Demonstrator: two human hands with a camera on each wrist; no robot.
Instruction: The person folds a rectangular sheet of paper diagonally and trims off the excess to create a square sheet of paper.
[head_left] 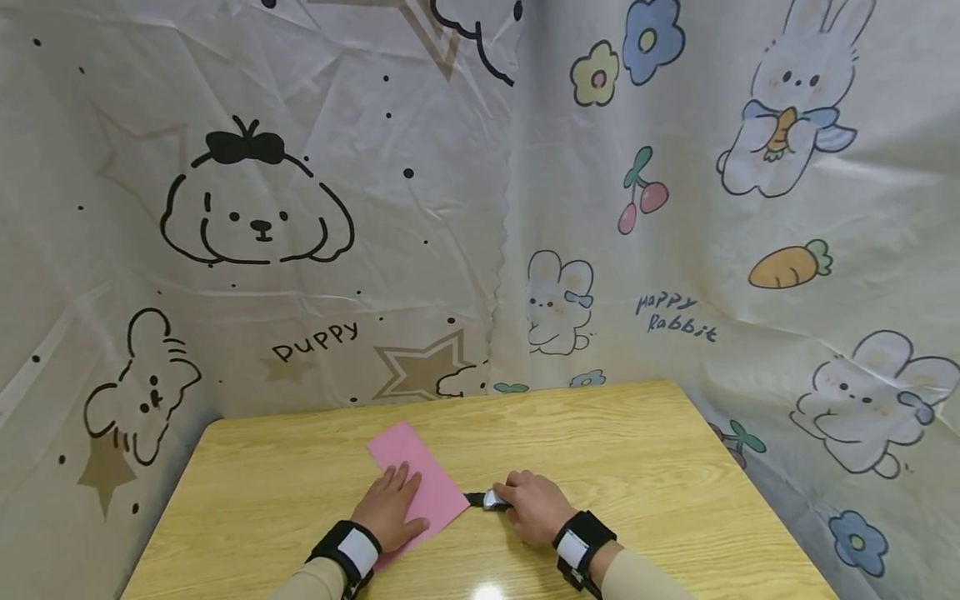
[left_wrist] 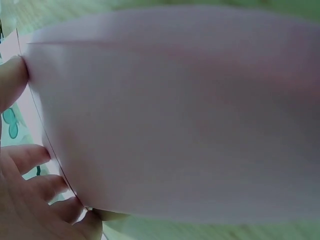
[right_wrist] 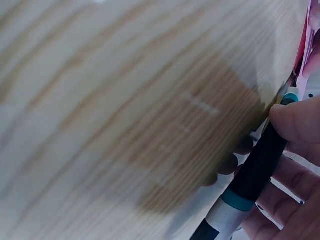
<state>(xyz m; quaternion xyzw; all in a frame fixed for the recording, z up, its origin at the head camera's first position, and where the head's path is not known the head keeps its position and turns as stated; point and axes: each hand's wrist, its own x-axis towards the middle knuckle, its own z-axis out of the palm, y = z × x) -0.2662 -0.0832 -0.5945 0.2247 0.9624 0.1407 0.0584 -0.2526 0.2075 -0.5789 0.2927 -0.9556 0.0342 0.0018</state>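
Observation:
A sheet of pink paper (head_left: 438, 492) lies slantwise on the table, and a crease line shows on it in the left wrist view. My left hand (head_left: 386, 504) rests on the paper with its fingers spread, pressing it down. In the left wrist view the fingertips lie along the edge of the pale-looking paper (left_wrist: 150, 125). My right hand (head_left: 538, 507) grips a utility knife (head_left: 491, 500) with a black and silver body. Teal bands ring the knife (right_wrist: 260, 167) in the right wrist view. Its tip is right at the paper's right corner.
The light wood-grain table (head_left: 637, 450) carries the work, its back edge close to a hanging cloth (head_left: 420, 250) printed with puppies, rabbits and flowers. Black straps (head_left: 585, 546) with white patches circle both wrists.

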